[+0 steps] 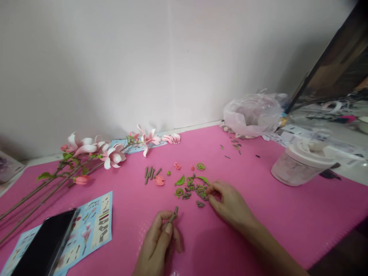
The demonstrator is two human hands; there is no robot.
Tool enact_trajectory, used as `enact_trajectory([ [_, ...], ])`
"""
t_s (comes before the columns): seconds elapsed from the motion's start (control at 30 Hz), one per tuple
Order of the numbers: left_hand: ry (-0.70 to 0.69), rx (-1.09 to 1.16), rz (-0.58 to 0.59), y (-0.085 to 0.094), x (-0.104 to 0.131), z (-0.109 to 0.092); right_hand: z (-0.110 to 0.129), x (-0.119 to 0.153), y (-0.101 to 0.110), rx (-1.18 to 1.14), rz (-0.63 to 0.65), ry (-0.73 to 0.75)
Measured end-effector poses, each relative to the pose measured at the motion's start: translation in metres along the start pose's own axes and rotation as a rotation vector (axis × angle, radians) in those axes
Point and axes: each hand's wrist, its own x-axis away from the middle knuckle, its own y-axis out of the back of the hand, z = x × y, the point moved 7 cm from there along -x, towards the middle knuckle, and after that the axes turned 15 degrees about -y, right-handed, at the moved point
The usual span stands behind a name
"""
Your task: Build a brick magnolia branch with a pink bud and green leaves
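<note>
Clock directions run from the heap, with 12 at the wall. The desk (pixel 287 218) has a pink cover. Sprays of pink-and-white flowers (pixel 83 147) lie toward 10 o'clock, a clear bag (pixel 250 115) sits at 1, and a lidded tub (pixel 294 168) stands close to 3. At 8 o'clock lies a blue sheet (pixel 100 220) printed with parts and a blossom; a dark phone (pixel 43 241) covers much of it. Any lettering on the sheet is too small to read, and no brand can be made out anywhere.

The left hand (pixel 156 245), at 7 o'clock, pinches a short brown piece (pixel 172 217) between thumb and forefinger, its upper end sticking clear and tilted toward 1. The right hand (pixel 231 203), at 4, has thumb and forefinger tips close together at the edge of the heap (pixel 198 188) of brown and green parts; whether anything is between them cannot be told.

Near 9 lie a row of sticks (pixel 147 174) and a coral bud (pixel 159 180); a green ring (pixel 200 166) is at 12.

The step in hand looks like sorting out a part while the brown piece is held ready. The next move probably calls for a light fingertip pinch that leaves neighbouring parts undisturbed.
</note>
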Motion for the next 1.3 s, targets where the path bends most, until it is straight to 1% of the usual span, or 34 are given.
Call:
enact_trajectory([
  [0.2, 0.001, 0.006, 0.017, 0.0, 0.0, 0.001, 0.005, 0.001, -0.008, 0.051, 0.047, 0.026],
  [0.33, -0.002, 0.007, 0.025, -0.001, 0.0, 0.0, 0.008, 0.001, -0.011, 0.035, 0.068, 0.096],
  [0.37, 0.0, 0.01, 0.026, -0.001, 0.0, 0.0, 0.008, 0.001, -0.011, 0.032, 0.054, 0.102],
  [0.47, -0.001, 0.019, 0.025, -0.001, 0.0, 0.001, 0.003, -0.001, -0.005, 0.054, -0.053, 0.085],
  [0.53, -0.007, 0.01, 0.027, -0.001, 0.0, 0.002, 0.001, -0.002, -0.003, 0.083, -0.099, 0.081],
  [0.7, -0.008, 0.0, 0.03, 0.0, 0.0, 0.003, 0.003, 0.0, -0.008, 0.113, -0.054, 0.11],
  [0.87, -0.007, 0.003, 0.026, -0.001, 0.0, 0.001, 0.006, 0.001, -0.01, 0.123, -0.047, 0.113],
  [1.03, 0.014, 0.016, 0.027, -0.003, 0.001, 0.001, 0.01, 0.002, -0.014, 0.128, -0.012, 0.122],
  [1.3, 0.003, 0.037, 0.046, -0.004, 0.001, 0.001, 0.007, -0.001, -0.01, 0.141, -0.088, 0.077],
])
